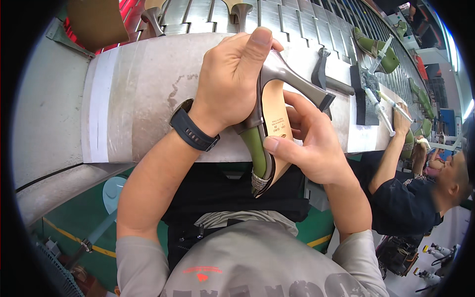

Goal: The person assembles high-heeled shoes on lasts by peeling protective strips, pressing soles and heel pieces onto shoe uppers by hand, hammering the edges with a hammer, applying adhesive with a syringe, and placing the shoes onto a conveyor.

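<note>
A taupe high-heeled shoe (292,74) is tilted over the front edge of the bench, its tan sole (274,111) facing up. Its toe points toward me and bears a band of sparkling trim. Green material (253,148) shows at the front part of the shoe. My left hand (225,81) wraps round the heel end, with the thumb raised and the fingers mostly hidden. With my right hand (316,141) I grip the forepart, the thumb pressing near the sole's edge and the fingers curled at the far side.
Right of the shoe, a hammer (339,85) lies on the pale bench (143,99). Syringes (380,111) stand in a dark block (366,94). A slatted metal conveyor (297,24) behind carries more shoes (376,49). At right a co-worker (410,193) reaches in.
</note>
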Demonstrator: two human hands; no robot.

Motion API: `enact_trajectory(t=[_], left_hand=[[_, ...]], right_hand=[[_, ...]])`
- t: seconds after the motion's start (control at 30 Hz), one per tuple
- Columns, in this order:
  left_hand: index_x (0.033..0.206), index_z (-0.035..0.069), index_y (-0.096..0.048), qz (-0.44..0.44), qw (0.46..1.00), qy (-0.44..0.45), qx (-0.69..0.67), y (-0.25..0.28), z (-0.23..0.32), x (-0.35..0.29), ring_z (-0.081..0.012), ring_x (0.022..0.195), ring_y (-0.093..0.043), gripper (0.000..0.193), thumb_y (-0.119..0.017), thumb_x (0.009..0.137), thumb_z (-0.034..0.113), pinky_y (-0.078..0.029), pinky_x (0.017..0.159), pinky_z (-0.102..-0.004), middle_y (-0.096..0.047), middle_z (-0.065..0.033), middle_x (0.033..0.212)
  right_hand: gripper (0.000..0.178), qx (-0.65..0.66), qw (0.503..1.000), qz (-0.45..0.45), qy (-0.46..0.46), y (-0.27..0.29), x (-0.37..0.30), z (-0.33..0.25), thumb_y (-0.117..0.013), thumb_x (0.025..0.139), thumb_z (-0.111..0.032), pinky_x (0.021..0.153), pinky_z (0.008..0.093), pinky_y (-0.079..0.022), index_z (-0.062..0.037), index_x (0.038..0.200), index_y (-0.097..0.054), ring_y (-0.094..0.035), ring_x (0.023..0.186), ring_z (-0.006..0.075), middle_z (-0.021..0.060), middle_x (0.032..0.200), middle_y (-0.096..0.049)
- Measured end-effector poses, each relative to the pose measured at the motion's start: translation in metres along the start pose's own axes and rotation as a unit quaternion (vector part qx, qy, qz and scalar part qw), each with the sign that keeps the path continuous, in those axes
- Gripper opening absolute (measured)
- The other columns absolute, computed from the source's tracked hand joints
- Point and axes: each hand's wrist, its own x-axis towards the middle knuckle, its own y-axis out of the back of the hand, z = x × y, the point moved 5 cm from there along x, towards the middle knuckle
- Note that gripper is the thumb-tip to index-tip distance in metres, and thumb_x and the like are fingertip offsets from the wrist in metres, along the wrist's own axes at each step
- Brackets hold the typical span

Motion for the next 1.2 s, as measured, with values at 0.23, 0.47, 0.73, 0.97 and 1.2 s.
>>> enact_trajectory(t=[0.23,0.47,0.73,0.97,1.2], left_hand=[[0.100,-0.001,-0.076,0.047,0.995,0.017,-0.082,-0.002,-0.004,0.000,-0.0221,0.084,-0.065,0.059,-0.055,0.110,0.053,-0.051,0.080,-0.0349,-0.070,-0.0114,0.085],[0.110,0.000,-0.073,-0.069,0.997,0.008,-0.028,0.023,0.017,0.006,-0.0102,0.087,-0.064,0.043,-0.079,0.099,0.041,-0.053,0.078,-0.0263,-0.072,-0.0045,0.090],[0.115,0.007,-0.060,0.049,0.941,-0.188,0.277,0.061,0.043,-0.134,-0.0211,0.100,-0.060,0.074,-0.088,0.074,0.062,-0.053,0.087,-0.0361,-0.059,-0.0097,0.112],[0.111,0.003,-0.065,-0.029,0.962,-0.073,0.263,0.048,0.049,-0.126,-0.0303,0.119,-0.062,0.043,-0.092,0.080,0.018,-0.048,0.102,-0.0388,-0.063,-0.0192,0.133],[0.113,0.004,-0.056,-0.079,0.980,0.066,0.169,0.035,0.039,-0.106,-0.0281,0.143,-0.051,0.039,-0.084,0.085,0.008,-0.037,0.120,-0.0395,-0.051,-0.0254,0.158]], right_hand=[[0.076,0.031,0.999,0.004,0.012,0.003,0.015,0.000,-0.086,0.086,-0.023,0.084,0.0331,-0.058,0.0054,0.147,-0.051,-0.070,0.095,0.0153,0.0126,0.111,-0.073],[0.047,-0.031,0.999,-0.022,0.035,0.004,0.037,-0.023,-0.091,0.085,-0.033,0.071,0.0337,-0.059,0.0016,0.111,-0.073,-0.073,0.083,0.0164,0.0099,0.088,-0.075],[0.075,-0.542,0.776,0.103,0.305,0.007,0.000,-0.036,-0.095,0.067,-0.032,0.113,0.0502,-0.047,-0.0058,0.133,-0.071,-0.059,0.134,0.0377,0.0167,0.144,-0.064],[0.044,-0.424,0.809,0.091,0.396,0.006,-0.005,-0.015,-0.093,0.071,-0.019,0.113,0.0574,-0.043,-0.0080,0.109,-0.073,-0.055,0.136,0.0424,0.0158,0.142,-0.064],[0.031,-0.366,0.810,0.072,0.453,0.006,-0.001,-0.008,-0.090,0.076,-0.015,0.109,0.0576,-0.046,-0.0065,0.093,-0.067,-0.054,0.133,0.0511,0.0235,0.137,-0.063]])
